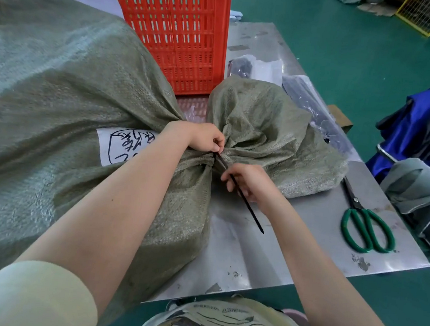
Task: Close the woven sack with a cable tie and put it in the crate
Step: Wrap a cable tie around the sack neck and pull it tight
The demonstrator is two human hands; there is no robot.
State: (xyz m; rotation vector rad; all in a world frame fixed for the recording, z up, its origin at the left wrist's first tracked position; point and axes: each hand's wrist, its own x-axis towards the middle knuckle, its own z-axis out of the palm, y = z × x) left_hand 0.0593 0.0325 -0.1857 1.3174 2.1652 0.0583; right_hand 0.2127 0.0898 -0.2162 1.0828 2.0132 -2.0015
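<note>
Big grey-green sack (65, 101) fills the left half of the frame, lying on the steel table (305, 250), its neck bunched tight at centre. Above the cinch the loose mouth of the sack fans out to the right of centre. The left hand (206, 137) is right on the neck, fingers curled in and pinching at the spot where the black tie (242, 195) meets the fabric. The right hand (251, 183) sits just below and to the right, fingers closed around the tie's tail, which runs diagonally through the fist and pokes out toward lower right, its tip over bare table. Whether the tie is locked, cannot tell. A white label (121, 144) with handwriting shows on the sack beside the left wrist. The red crate (179, 33) stands at top centre, touching the sack. Green-handled scissors (363, 224) lie at the right edge of the table, well apart from both hands.
</note>
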